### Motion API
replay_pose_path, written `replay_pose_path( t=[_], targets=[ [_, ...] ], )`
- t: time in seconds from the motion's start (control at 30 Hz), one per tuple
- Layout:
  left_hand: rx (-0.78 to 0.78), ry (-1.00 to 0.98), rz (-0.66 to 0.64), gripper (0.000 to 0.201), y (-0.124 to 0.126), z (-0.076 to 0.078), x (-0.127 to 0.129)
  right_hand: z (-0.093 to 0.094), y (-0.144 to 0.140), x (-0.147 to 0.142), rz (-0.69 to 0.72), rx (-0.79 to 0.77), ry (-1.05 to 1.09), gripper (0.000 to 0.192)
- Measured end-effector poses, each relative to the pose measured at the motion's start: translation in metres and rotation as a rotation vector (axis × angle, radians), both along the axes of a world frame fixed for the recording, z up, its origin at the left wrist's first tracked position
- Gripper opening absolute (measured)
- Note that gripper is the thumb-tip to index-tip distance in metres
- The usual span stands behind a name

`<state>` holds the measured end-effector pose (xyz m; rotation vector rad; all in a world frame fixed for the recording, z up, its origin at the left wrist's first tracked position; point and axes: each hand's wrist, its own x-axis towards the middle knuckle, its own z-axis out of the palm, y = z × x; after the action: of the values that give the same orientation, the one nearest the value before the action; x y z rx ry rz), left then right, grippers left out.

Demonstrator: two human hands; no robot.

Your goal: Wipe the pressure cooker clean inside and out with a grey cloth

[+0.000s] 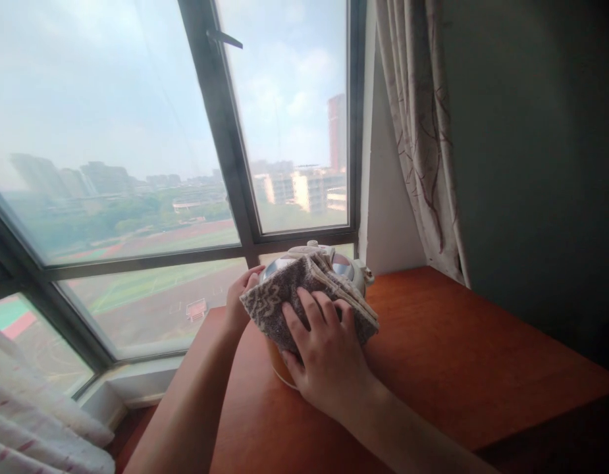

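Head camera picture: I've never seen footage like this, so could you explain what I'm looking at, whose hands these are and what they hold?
The one picture comes from a camera worn on a person's head, looking forward and down, so both bare arms are the wearer's own. On a reddish-brown wooden table by a big window stands a small pot with a shiny lid. The right hand presses a folded patterned cloth against the pot's near side. The left hand touches the pot's left side at the cloth's edge. A curtain hangs on the right.
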<state>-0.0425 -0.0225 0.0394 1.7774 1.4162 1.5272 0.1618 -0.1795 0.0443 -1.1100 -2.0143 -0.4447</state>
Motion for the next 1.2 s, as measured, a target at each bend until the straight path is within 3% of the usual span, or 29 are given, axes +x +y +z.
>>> replay_pose_path(
  t=[0.1,0.2,0.37,0.6,0.83,1.07,1.2],
  targets=[
    [0.012,0.002,0.011,0.048,0.001,-0.001,-0.001,0.002,0.009,0.0,-0.005,0.057,0.022,0.053],
    [0.013,0.006,0.019,0.049,0.003,-0.003,-0.003,0.0,0.02,0.007,0.098,0.14,-0.016,0.046],
    [0.008,0.021,0.047,0.05,0.002,-0.002,-0.001,-0.006,0.028,0.023,0.142,0.146,0.002,0.05],
    [0.021,0.048,0.068,0.048,0.002,-0.001,0.002,-0.011,0.039,0.054,-0.037,0.104,0.175,0.052],
    [0.009,0.057,0.09,0.048,-0.001,0.001,0.003,-0.001,0.077,0.091,-0.243,-0.01,0.304,0.04],
    [0.018,0.045,0.091,0.046,0.001,-0.001,0.003,-0.01,0.084,0.088,0.025,0.024,0.388,0.043],
    [0.012,0.056,0.093,0.047,0.002,-0.001,0.002,-0.018,0.061,0.076,0.01,0.073,0.311,0.044]
  ],
)
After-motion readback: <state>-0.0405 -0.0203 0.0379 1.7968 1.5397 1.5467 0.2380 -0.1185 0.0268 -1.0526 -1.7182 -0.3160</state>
